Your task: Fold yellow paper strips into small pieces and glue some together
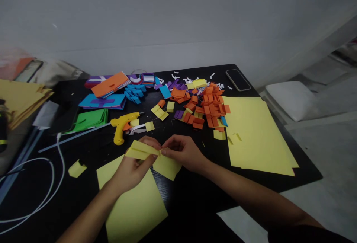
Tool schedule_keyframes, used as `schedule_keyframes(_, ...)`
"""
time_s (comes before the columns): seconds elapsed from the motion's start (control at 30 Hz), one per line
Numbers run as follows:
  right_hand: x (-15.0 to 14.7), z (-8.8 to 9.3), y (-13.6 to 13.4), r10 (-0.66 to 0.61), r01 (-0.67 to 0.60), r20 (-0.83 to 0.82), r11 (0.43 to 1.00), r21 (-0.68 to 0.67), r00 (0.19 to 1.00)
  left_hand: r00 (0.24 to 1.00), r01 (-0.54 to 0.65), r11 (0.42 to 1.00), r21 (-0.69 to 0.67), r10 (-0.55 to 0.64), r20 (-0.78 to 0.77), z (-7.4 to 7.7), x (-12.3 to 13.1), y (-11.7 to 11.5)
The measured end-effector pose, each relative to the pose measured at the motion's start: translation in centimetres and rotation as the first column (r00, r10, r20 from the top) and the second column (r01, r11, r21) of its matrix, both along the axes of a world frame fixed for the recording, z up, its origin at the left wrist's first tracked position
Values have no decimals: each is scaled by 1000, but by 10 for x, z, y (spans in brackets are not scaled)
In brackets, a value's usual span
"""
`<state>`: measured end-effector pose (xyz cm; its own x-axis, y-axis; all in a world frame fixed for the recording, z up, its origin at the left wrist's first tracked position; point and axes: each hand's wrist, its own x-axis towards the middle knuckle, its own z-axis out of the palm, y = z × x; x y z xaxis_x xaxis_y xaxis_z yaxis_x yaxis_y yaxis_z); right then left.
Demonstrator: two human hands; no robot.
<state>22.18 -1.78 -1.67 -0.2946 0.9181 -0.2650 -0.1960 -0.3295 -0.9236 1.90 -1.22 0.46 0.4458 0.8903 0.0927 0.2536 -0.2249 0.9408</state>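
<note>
A folded piece of yellow paper (167,167) is held between my two hands above the black table. My left hand (136,166) grips its left part, thumb on top and fingers behind. My right hand (184,152) pinches the paper near its middle crease, thumb and fingertips together. The thumbs are close to each other. Under my left hand and forearm lies a large yellow sheet (136,209). Just beyond my left hand are a yellow glue gun (121,125) and scissors (136,129), partly covered by small yellow pieces.
Many small orange folded pieces (213,105) lie at the back centre. A yellow paper stack (253,135) and a phone (238,79) are at the right. Green folded paper (90,119), blue pieces (134,92) and a white cable (61,157) are at the left.
</note>
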Motion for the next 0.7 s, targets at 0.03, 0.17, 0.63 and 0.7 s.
schedule_keyframes(0.03, 0, 0, 0, -3, 3, 4, 1000, 2, 1000, 1000, 6, 1000, 0, -6, 2, 0, 0, 0)
schedule_keyframes(0.17, -1, 0, 0, -14, 13, 19, 999, 33, 1000, 1000, 2, 1000, 28, -2, -13, -4, 1, -1)
schedule_keyframes(0.63, -2, 3, -2, -97, 93, 56, 993, 78, 994, 998, -19, 996, 82, 25, -65, -5, 8, -6)
schedule_keyframes(0.7, -3, 2, -2, -100, 95, 62, 992, 78, 993, 997, -18, 995, 94, 24, -70, -4, 9, -6)
